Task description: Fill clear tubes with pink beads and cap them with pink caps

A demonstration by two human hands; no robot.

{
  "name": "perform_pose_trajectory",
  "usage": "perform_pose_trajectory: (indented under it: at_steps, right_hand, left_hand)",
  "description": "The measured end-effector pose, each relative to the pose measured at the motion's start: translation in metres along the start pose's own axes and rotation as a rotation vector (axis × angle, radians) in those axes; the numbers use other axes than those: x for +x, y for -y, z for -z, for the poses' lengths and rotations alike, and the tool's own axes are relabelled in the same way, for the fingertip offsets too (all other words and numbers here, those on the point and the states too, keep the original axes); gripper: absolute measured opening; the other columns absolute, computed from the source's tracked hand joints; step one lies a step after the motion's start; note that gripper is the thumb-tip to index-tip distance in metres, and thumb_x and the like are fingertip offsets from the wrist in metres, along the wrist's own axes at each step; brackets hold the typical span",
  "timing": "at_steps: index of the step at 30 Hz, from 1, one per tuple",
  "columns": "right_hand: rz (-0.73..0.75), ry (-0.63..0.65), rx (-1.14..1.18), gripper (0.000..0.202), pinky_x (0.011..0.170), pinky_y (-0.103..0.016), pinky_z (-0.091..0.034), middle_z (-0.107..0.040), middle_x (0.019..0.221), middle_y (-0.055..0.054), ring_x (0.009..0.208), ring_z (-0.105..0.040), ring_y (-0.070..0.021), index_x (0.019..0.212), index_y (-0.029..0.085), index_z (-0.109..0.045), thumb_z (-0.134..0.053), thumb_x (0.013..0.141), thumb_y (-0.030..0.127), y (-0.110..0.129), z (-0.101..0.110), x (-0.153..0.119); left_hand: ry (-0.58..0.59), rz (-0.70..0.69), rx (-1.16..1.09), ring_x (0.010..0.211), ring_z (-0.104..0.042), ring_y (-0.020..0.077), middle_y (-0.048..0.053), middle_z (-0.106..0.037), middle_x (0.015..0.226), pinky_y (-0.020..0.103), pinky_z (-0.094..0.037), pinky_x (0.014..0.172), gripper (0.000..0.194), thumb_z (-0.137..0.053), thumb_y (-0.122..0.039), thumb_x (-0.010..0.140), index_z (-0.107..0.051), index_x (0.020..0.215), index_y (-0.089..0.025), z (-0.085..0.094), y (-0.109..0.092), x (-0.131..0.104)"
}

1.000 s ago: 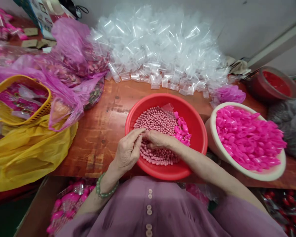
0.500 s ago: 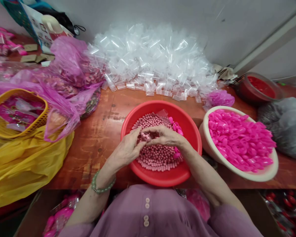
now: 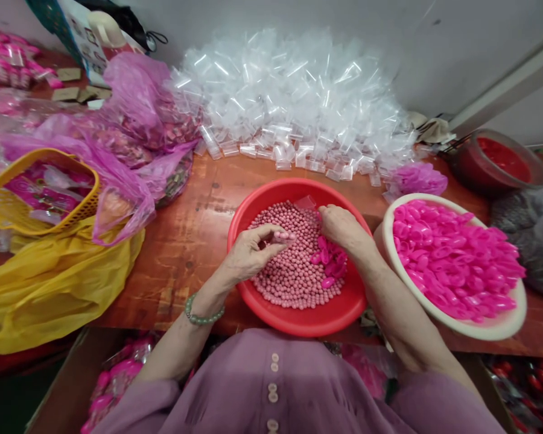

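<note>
A red basin (image 3: pixel 298 328) on the table holds a heap of dusty-pink beads (image 3: pixel 294 277). Over its left side, my left hand (image 3: pixel 248 253) pinches a short row of pink beads (image 3: pixel 283 237) between thumb and fingertips; the rest of that row is hidden. At the right of the basin, my right hand (image 3: pixel 341 226) is closed with its fingertips down by the bright pink plastic pieces (image 3: pixel 332 256). What sits in those fingers is hidden from me. A small clear plastic piece (image 3: pixel 306 203) lies on the beads near the back.
A white basin (image 3: pixel 464 331) of glossy pink plastic pieces stands to the right. Clear plastic sleeves (image 3: pixel 289 96) are piled along the wall. On the left are a yellow basket (image 3: pixel 18 226), a yellow bag (image 3: pixel 63 289) and a purple bag (image 3: pixel 138 84).
My hands were together over the beads and have parted. The right has gone to the basin's right side by the pink pieces; the left keeps the beads. The view has shifted slightly.
</note>
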State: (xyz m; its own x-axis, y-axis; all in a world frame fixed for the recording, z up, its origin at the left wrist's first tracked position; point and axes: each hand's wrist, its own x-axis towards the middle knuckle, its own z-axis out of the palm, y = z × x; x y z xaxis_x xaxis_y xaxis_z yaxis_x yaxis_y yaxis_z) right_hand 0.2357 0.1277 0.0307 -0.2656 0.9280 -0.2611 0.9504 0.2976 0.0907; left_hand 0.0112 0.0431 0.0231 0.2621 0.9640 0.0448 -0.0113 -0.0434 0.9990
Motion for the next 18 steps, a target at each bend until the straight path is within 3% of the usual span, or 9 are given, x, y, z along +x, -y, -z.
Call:
perform_pose_trajectory:
  at_steps: [5,10,12,15,18]
  right_hand:
    - [-0.062,0.042,-0.075,0.035,0.075,-0.035,-0.051,-0.069,0.105,-0.024,0.098,-0.070,-0.0319,0.120,0.007,-0.059,-0.035,0.094,0.010,0.005,-0.016,0.011]
    - [-0.078,0.023,-0.099,0.035,0.074,-0.034,-0.050,-0.068,0.106,-0.022,0.097,-0.070,-0.0310,0.122,0.009,-0.056,-0.038,0.092,0.010,0.006,-0.011,0.004]
    - [-0.094,-0.031,-0.064,0.031,0.073,-0.035,-0.050,-0.068,0.105,-0.021,0.093,-0.070,-0.0310,0.118,0.010,-0.058,-0.042,0.091,0.012,0.003,-0.007,-0.004]
    - [-0.032,-0.199,0.236,0.021,0.077,-0.036,-0.050,-0.070,0.099,-0.015,0.088,-0.068,-0.0272,0.106,0.013,-0.064,-0.055,0.089,0.020,0.001,-0.003,-0.014]
    - [0.141,-0.267,0.843,0.022,0.073,-0.031,-0.050,-0.069,0.085,-0.004,0.076,-0.063,-0.0181,0.101,0.018,-0.067,-0.066,0.085,0.032,0.007,0.001,-0.022]
  left_hand:
    - [0.104,-0.044,-0.077,0.088,-0.066,0.0146,0.008,-0.070,0.096,0.029,-0.054,0.083,0.018,-0.063,-0.030,0.088,-0.061,0.098,-0.015,-0.001,-0.002,-0.009]
    - [0.049,-0.094,0.053,0.089,-0.063,0.0141,0.006,-0.069,0.095,0.030,-0.052,0.087,0.016,-0.062,-0.029,0.088,-0.062,0.098,-0.016,0.002,0.001,-0.006]
    - [0.087,-0.082,0.068,0.089,-0.063,0.0142,0.006,-0.069,0.094,0.029,-0.051,0.086,0.018,-0.062,-0.030,0.088,-0.066,0.099,-0.016,0.005,0.001,-0.004]
    - [0.147,-0.028,0.029,0.083,-0.060,0.0133,0.005,-0.067,0.092,0.028,-0.049,0.082,0.020,-0.062,-0.031,0.088,-0.068,0.098,-0.015,0.006,0.000,-0.004]
    - [0.136,0.016,0.032,0.080,-0.057,0.0126,0.004,-0.064,0.088,0.028,-0.047,0.079,0.020,-0.063,-0.032,0.088,-0.066,0.094,-0.014,0.004,0.000,-0.005]
